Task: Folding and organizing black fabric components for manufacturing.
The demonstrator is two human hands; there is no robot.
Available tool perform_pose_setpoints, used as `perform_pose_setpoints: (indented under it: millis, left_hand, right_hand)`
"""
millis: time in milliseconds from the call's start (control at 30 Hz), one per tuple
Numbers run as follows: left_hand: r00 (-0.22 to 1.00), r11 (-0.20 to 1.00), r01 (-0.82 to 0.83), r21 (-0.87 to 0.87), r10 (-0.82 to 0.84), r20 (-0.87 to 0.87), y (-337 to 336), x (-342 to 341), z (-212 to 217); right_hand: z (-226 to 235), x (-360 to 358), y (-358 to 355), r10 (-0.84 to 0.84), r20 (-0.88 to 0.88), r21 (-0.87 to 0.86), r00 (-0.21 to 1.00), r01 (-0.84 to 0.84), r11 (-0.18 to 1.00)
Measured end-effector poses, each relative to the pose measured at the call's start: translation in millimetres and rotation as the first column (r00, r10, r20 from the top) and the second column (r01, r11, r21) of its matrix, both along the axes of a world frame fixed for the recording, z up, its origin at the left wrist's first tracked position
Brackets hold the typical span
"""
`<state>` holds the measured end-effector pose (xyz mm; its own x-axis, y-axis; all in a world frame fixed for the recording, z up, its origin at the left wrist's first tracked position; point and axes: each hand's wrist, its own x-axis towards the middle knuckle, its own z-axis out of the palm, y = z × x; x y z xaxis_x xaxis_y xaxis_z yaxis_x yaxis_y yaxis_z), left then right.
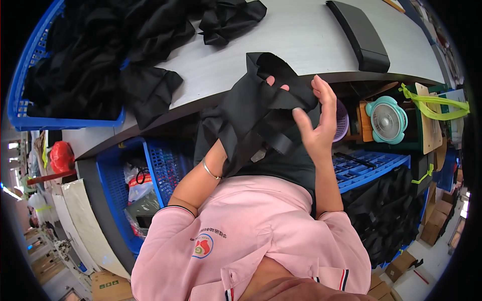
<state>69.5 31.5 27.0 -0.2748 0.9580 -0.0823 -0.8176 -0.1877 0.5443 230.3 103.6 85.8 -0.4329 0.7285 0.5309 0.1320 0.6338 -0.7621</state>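
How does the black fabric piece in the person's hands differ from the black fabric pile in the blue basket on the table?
The black fabric piece is a single item held up off the table, draped over the left hand and touched by the right hand; the black fabric pile is many pieces heaped loosely in the blue basket, with no hand on it. The held piece is partly spread out; the pile is crumpled. Both are plain black cloth.

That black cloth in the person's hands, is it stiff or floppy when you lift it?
Probably floppy: the black cloth drapes and folds over the left hand. Likely light, since the right hand steadies it with few fingers. It may slide easily.
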Motion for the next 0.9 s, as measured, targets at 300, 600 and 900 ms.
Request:
perform_pose_setpoints:
  millis: [300, 600, 900]
  left_hand:
    - [0.978, 0.978, 0.170, -0.119, -0.182, -0.098, 15, 13, -14]
    - [0.947, 0.946, 0.232, -0.228, -0.273, -0.168, 57, -58, -32]
    - [0.743, 0.988, 0.071, -0.140, -0.147, -0.653, 65, -27, 13]
  right_hand:
    - [-5, -2, 18, -0.154, 0.194, 0.422, 0.969, 0.059, 0.905]
    - [30, 36, 91, 0.386, 0.012, -0.096, 0.922, -0.384, 0.919]
    - [7, -22, 211, -0.328, -0.032, -0.028, 0.944, 0.327, 0.945]
